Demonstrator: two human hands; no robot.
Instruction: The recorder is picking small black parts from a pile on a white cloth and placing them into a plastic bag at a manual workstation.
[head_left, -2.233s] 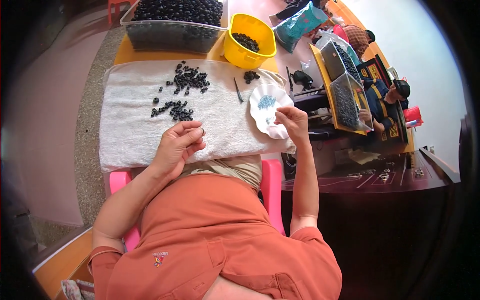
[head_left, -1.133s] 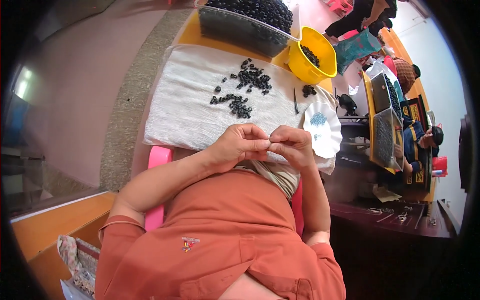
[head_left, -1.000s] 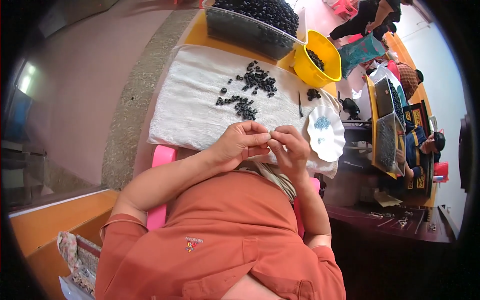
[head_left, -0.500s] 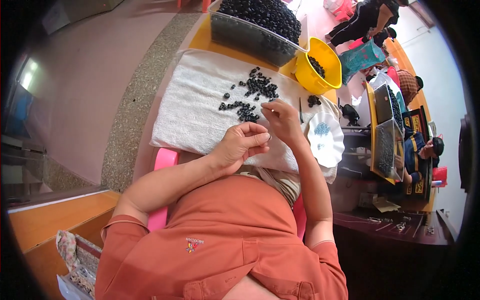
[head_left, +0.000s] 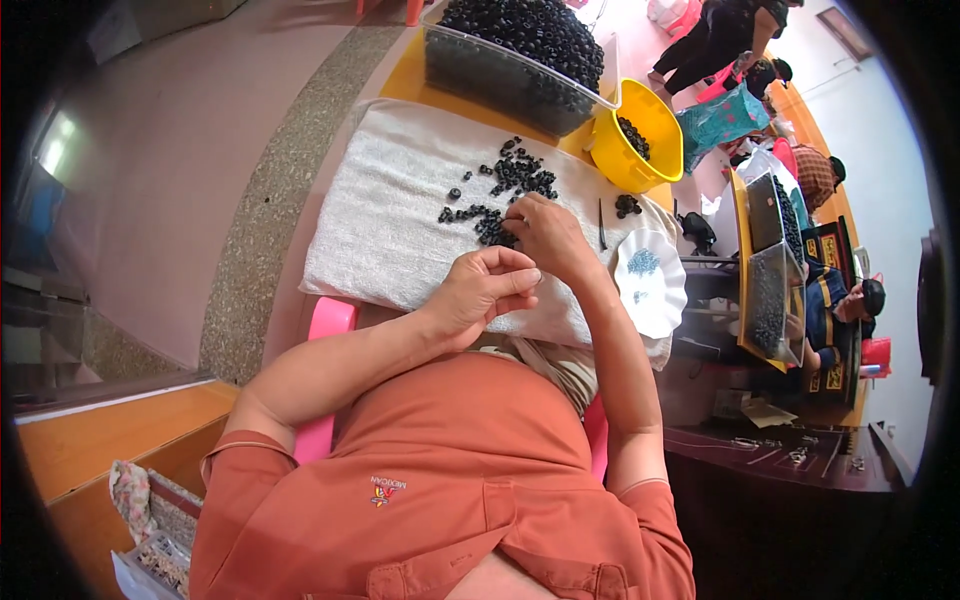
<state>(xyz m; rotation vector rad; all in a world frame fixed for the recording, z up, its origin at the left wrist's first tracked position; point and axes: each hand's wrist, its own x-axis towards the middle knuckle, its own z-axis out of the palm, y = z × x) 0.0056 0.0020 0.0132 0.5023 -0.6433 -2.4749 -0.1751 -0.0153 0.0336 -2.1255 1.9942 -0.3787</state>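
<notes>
My left hand (head_left: 482,292) is held above the near part of a white towel (head_left: 375,225), thumb and forefinger pinched at a tiny thing too small to name. My right hand (head_left: 550,238) reaches over the towel, its curled fingertips at the edge of a nearer pile of small black beads (head_left: 490,227); whatever they grip is hidden. Just beyond lies a looser spread of black beads (head_left: 525,176). Right of my right hand are a slim dark tool (head_left: 602,222), a small cluster of black pieces (head_left: 627,205) and a white wavy-rimmed dish (head_left: 657,318) holding tiny bluish bits.
A clear bin (head_left: 490,83) heaped with black beads stands at the far edge, beside a yellow bucket (head_left: 610,160) with more. Pink chair arms (head_left: 330,322) flank me. To the right, people work near another table with clear bins (head_left: 770,300) and a teal bag (head_left: 722,118).
My right hand has moved left, bringing its fingertips down to the nearer bead pile. My left hand stays nearly still in its pinch. A standing person in the background has shifted.
</notes>
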